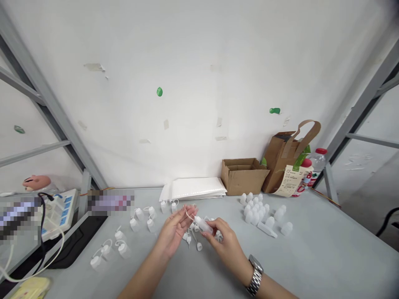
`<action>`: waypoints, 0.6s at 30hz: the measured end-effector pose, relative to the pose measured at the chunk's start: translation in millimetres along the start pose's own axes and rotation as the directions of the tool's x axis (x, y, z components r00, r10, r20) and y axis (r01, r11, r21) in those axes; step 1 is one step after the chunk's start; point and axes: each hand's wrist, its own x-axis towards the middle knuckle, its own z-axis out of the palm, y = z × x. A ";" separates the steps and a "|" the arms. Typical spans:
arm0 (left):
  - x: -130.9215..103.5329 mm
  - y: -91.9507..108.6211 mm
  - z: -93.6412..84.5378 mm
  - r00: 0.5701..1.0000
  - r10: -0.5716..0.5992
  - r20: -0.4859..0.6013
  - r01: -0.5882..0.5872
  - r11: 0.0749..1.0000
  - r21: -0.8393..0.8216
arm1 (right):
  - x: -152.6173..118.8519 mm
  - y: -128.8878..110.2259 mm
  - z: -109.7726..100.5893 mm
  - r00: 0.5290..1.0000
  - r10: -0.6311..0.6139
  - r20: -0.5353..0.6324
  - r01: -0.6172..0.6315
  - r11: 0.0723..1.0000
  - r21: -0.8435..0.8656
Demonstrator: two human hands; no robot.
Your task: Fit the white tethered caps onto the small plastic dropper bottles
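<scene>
A small translucent squeeze bottle with a white strapped cap hangs tilted above the table between my hands. My right hand grips its lower body between thumb and fingers. At the top end, the fingers of my left hand are closed around the cap and its thin strap, palm turned up; the fingertips partly hide the cap. Below lie several loose white caps with straps, partly covered by my hands. To the left stand several capped bottles. Several uncapped bottles are grouped on the right.
Behind are white padded envelopes, an open cardboard box, a brown paper bag and a red-capped plastic bottle. A white power strip with cables and a black mat lie on the left.
</scene>
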 end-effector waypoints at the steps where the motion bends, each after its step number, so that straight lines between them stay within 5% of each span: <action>1: -1.2 0.1 1.0 1.000 -0.021 0.021 0.021 1.000 -0.003 | -0.4 -1.0 -0.3 1.000 -0.009 0.004 0.009 1.000 -0.014; 8: -5.8 -2.1 4.6 0.991 -0.068 0.115 0.061 0.996 0.064 | -3.2 -6.5 -2.1 0.997 -0.073 0.039 0.076 0.994 -0.078; 18: -5.7 -3.9 5.3 0.990 -0.123 0.069 0.123 0.992 -0.002 | -3.1 -6.5 -1.1 0.992 -0.126 0.026 0.128 0.975 -0.183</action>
